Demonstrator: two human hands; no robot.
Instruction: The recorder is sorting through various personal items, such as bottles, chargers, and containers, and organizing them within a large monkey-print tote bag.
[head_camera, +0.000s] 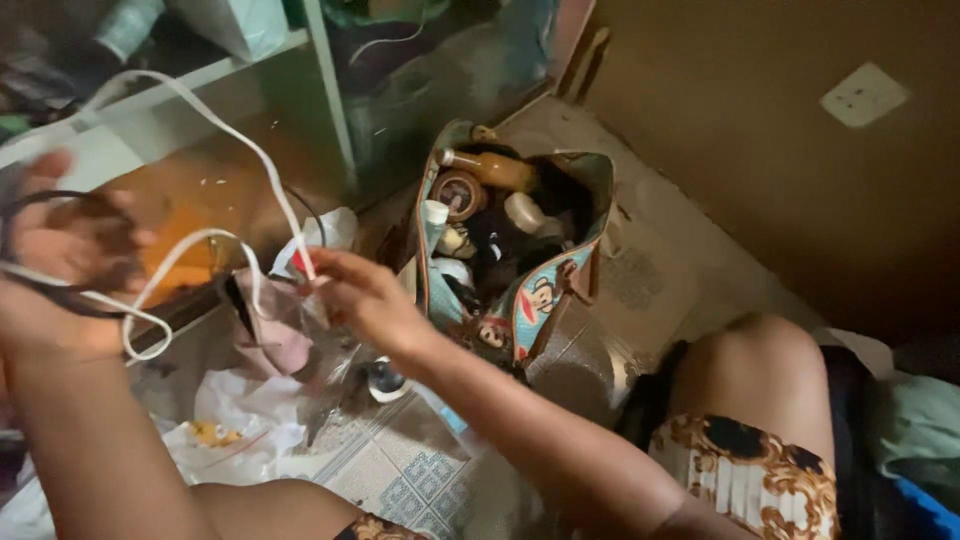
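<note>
Left hand (60, 240) grips coiled white cable (215, 125) and dark cord (30, 215); right hand (365, 295) pinches the cable's end. Risk: loops tangling, snagging the open bag (560, 290).

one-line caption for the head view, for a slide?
Both hands, left hand and right hand, hold a white cable beside an open patterned bag.

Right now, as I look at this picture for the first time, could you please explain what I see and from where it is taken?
The camera sits on a person's head and looks down at that person's own bare hands and knees. The left hand holds up a tangle of white cord and darker cord. The right hand pinches the white cord near its red-marked end. On the tiled floor stands an open patterned bag full of bottles and jars. Crumpled plastic bags lie beside it, below a shelf.
</note>
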